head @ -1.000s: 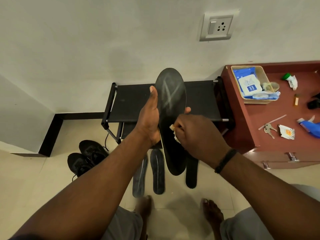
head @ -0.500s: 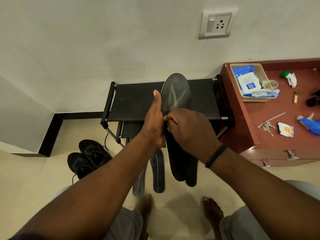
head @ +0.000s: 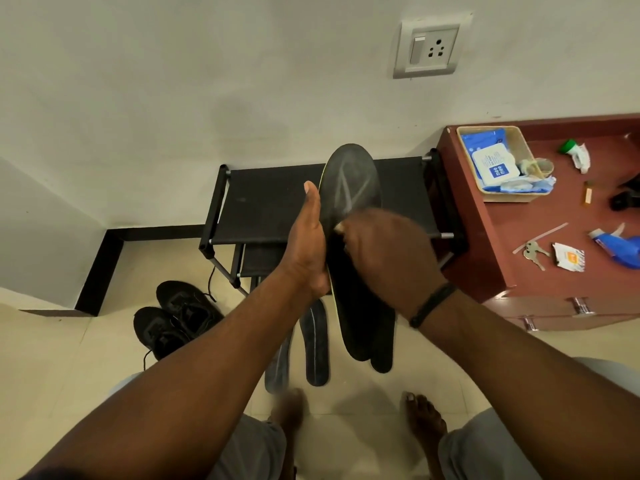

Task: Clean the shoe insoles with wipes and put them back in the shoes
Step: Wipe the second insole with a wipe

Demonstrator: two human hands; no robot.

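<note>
A black insole [head: 349,181] with pale smear marks on its toe end stands upright in front of me. My left hand [head: 311,237] grips its left edge, thumb pointing up. My right hand [head: 384,251] presses on the insole's middle, fingers curled round a wipe [head: 339,227] of which only a pale scrap shows at the fingertips. Three more dark insoles [head: 315,344] lie on the floor below, one partly behind the held insole. A pair of black shoes [head: 173,317] sits on the floor at the left.
A black shoe rack [head: 270,202] stands against the wall behind the insole. At the right, a red cabinet [head: 554,282] carries a basket [head: 519,140] with a blue wipes pack [head: 491,168], keys [head: 533,252] and a blue spray bottle [head: 620,247]. My bare feet rest on the tiles below.
My right hand has slid up the insole from its middle toward the toe end. The insole has sunk a little, still held by my left hand.
</note>
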